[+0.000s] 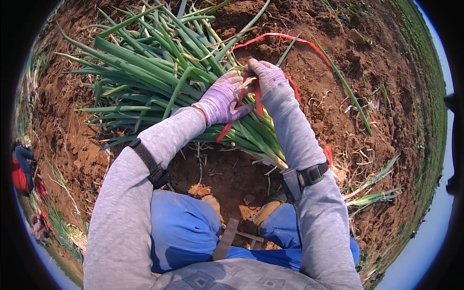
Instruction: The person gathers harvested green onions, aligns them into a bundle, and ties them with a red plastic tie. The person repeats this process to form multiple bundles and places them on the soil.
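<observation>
A thick bundle of green onions (145,79) lies across the soil before me, leaves to the left and pale stems to the lower right. A red plastic ribbon (258,98) passes around its stem part. My left hand (222,98), in a purple-and-white knit glove, presses on top of the bundle, thumb spread, fingertips against the ribbon. Gloved the same way, my right hand (267,75) pinches the ribbon and some dry leaf strands just right of the left fingertips. The exact grip is partly hidden by the fingers. A long loop of ribbon trails on the soil beyond.
Loose green onions (373,197) and dry roots lie to the right, by another bit of red ribbon (328,156). A single leaf (344,87) rests on the soil. At the far left are a person (23,168) and more onions (74,239). My bent knees (185,224) are below.
</observation>
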`<state>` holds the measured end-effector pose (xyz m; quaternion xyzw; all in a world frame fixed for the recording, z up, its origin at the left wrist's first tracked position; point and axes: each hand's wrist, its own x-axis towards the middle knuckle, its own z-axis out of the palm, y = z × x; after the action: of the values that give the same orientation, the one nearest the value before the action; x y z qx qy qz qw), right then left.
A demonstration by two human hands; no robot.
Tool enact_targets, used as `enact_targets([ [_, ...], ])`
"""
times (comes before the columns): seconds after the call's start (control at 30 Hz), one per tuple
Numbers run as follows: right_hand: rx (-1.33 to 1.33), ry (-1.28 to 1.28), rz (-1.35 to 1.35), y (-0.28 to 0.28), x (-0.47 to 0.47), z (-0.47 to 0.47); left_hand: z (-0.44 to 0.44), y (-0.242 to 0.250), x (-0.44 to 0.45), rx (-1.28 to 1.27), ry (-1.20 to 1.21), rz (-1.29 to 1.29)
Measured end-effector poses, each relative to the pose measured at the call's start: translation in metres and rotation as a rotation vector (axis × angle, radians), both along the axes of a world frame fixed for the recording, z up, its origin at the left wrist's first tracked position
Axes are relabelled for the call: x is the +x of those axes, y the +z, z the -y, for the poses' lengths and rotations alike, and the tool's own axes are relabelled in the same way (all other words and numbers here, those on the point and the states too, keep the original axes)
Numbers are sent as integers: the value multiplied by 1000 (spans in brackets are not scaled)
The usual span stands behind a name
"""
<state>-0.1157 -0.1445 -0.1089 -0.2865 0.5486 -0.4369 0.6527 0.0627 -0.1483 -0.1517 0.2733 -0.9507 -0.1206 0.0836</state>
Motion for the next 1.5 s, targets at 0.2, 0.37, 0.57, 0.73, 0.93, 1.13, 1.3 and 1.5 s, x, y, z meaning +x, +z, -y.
enact_targets([
  [0.2,-32,368,-462,53,-13,-25,0,-10,-4,86,72,-4],
  [0.37,-130,762,-1038,43,1,-73,-2,-10,-2,44,81,-55],
  [0.57,-83,385,-809,7,-17,-82,-2,-3,-3,111,77,-15],
  [0.73,-128,-386,479,36,-112,-35,-3,-6,-2,7,31,-56],
  [0.93,353,-520,112,-51,-121,3,-3,3,-4,47,53,15],
  [1.13,429,-308,50,-122,-35,28,-2,7,-5,31,29,112],
  [1.3,-56,470,-899,-55,34,85,-1,0,-5,-11,14,126],
  [1.5,-367,229,-298,37,80,146,4,9,-11,526,121,370],
])
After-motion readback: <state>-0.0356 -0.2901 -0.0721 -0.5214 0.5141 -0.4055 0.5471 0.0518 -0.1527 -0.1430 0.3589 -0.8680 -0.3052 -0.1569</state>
